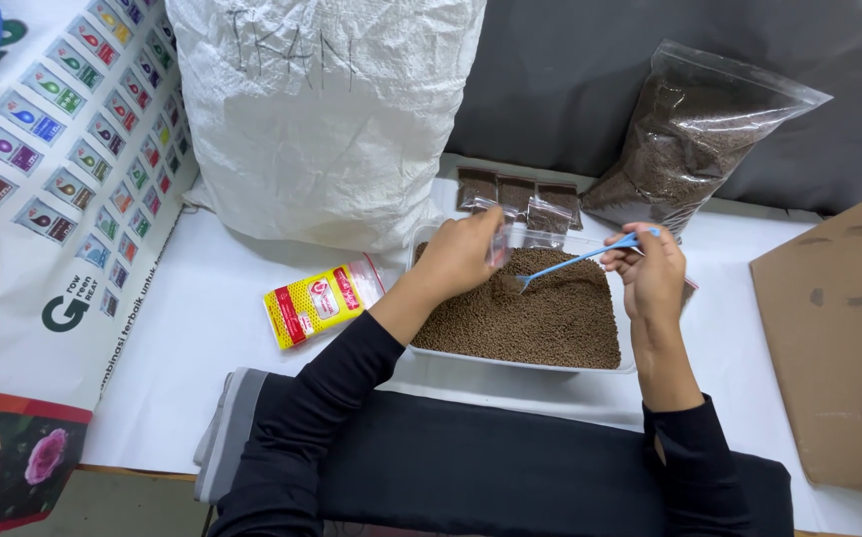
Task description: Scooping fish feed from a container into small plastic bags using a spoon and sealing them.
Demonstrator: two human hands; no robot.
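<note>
Item: small clear bag [498, 242], pinched in your left hand [461, 254] over the far left of the tray [520, 364] of brown pellets [540, 313]. Hold its mouth up and low over the tray, so spills fall back in.

Item: blue scoop [575, 259], gripped by the curled fingers of your right hand [653, 273], bowl end dipped into the pellets. Lift it level.

Nearby on the desk [192, 328]: filled packets [518, 195], yellow packet [320, 301], white sack [322, 109].
</note>
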